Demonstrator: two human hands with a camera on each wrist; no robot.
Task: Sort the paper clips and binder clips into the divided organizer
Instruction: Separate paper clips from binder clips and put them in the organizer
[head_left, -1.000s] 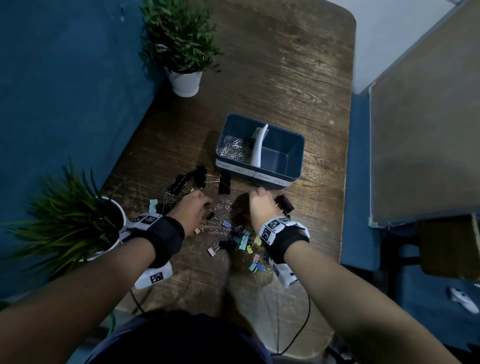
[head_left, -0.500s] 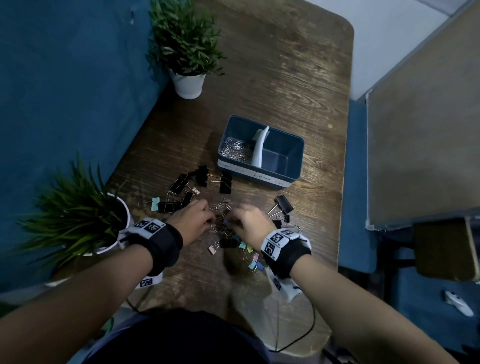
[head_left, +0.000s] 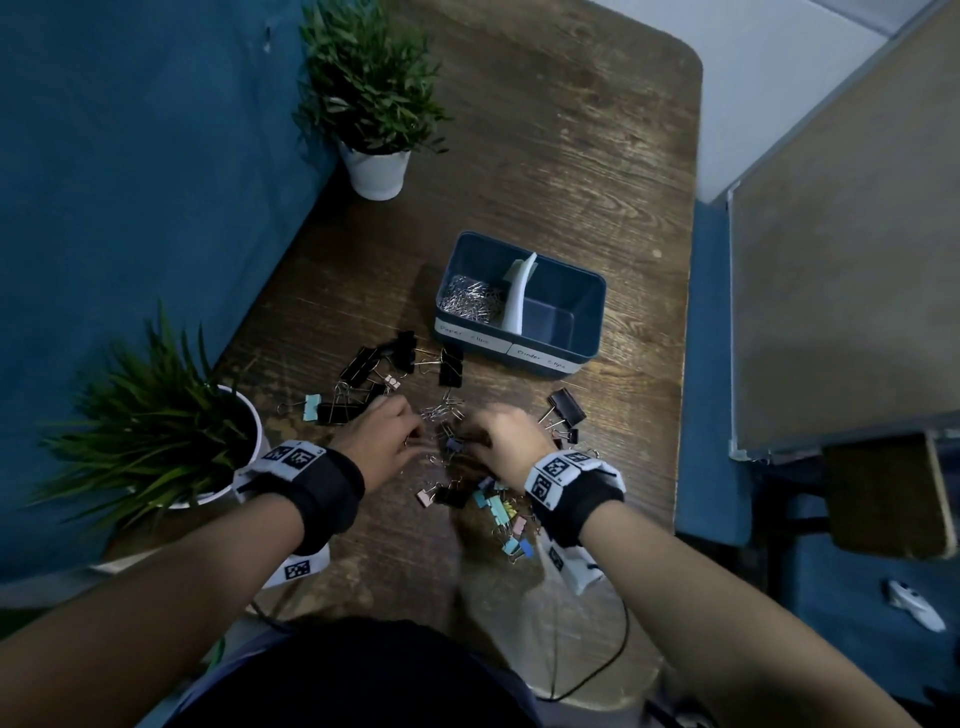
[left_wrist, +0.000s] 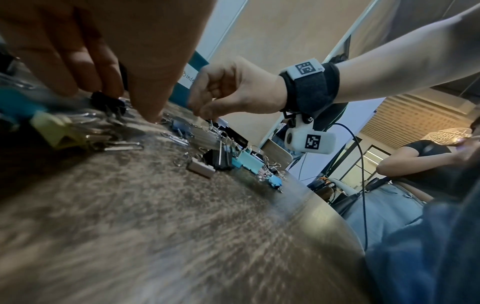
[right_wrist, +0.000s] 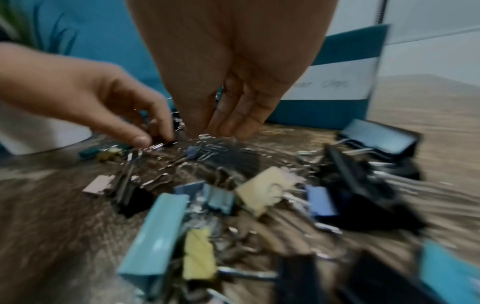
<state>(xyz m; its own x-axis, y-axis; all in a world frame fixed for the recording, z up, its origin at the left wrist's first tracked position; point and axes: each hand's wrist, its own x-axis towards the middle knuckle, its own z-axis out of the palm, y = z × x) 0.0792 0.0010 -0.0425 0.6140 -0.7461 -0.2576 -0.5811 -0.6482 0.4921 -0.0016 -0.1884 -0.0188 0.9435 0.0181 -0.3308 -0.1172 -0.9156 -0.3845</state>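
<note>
On the wooden table (head_left: 545, 171), both hands down in the clip pile (head_left: 447, 415): left hand (head_left: 382, 441) fingers curled, pinching something small, can't tell what; right hand (head_left: 511, 447) pinching paper clips (left_wrist: 214, 128). Divided organizer (head_left: 566, 280) just beyond, paper clips filling its left compartment.

You have one divided organizer (head_left: 550, 358) with two compartments near the middle of the table (head_left: 597, 156); the left one holds a heap of silver paper clips (head_left: 470, 301), too many to count. Two potted plants (head_left: 371, 98) stand along the table's left edge. Black binder clips (head_left: 451, 366): roughly eight or nine visible, some hidden under your hands. Coloured binder clips (head_left: 492, 503): about ten, tangled near the front edge, exact count unclear. Two hands: left hand (head_left: 384, 441), right hand (head_left: 511, 447). Loose paper clips (head_left: 441, 410) between them: a small uncountable cluster.
</note>
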